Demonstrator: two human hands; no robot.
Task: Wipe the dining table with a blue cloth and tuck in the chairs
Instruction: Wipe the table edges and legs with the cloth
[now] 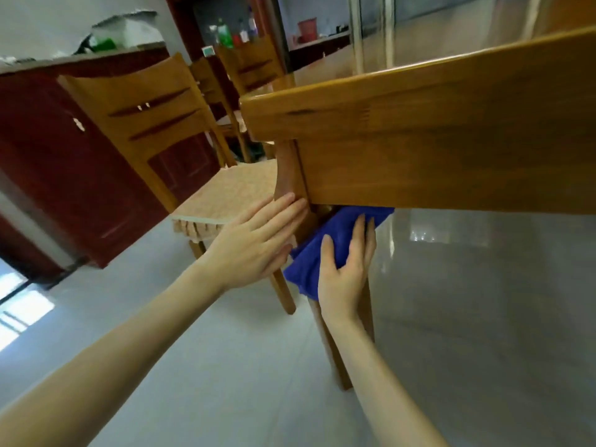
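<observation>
While the left hand [254, 243] is laid flat against the table leg [290, 175], its fingers [277, 214] are kept straight and close together, with the tips touching the wood just under the corner of the dining table [451, 140]. Nothing is held by it. The right hand [343, 275] is spread over the blue cloth [306, 266], which is pressed against the same leg directly beneath the table's side rail. Its fingers [360, 230] are stretched nearly straight up the cloth, and the thumb is splayed well apart from them, so that a fold of cloth is seen between thumb and forefinger. Both forearms are reached forward and upward from the lower edge of the view, the left from the left corner, the right from the middle.

The scene is viewed from low down, below the table's edge. A wooden chair [154, 124] with a pale patterned seat is stood just beside the leg, partly hidden behind the left hand. Two further chairs [254, 66] are seen behind it. A dark red cabinet [64, 162] is set along the left, and the glossy grey floor [483, 317] is spread below.
</observation>
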